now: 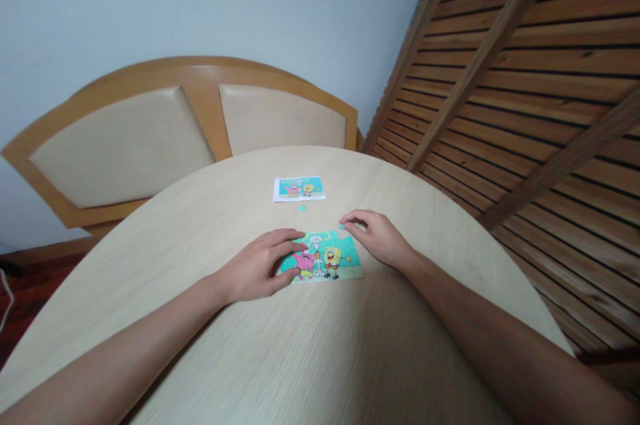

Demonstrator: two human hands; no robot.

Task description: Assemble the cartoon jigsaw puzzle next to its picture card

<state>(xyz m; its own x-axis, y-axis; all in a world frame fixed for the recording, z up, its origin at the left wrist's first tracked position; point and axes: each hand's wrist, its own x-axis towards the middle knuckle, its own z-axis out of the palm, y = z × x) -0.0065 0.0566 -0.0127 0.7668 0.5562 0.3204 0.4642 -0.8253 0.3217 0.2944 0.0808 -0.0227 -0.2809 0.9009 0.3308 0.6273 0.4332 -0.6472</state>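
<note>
A jigsaw puzzle (345,248) with a pink starfish, a pale long-nosed figure and a yellow sponge figure on teal lies on the table. My left hand (260,261) rests over its left side, fingers spread and holding nothing. At the upper right corner, my right hand (375,233) pinches a small teal puzzle piece (342,227) between thumb and fingertips. Whether that piece touches the puzzle I cannot tell. Beyond the puzzle lies a loose teal piece (302,209). Behind it sits a picture sheet (301,189) with the same scene.
Everything lies on a round, light wood table (240,358). A wood-framed headboard (125,145) with cream panels stands behind it, against a pale wall (225,5). On the right rises a slatted wooden panel (530,105).
</note>
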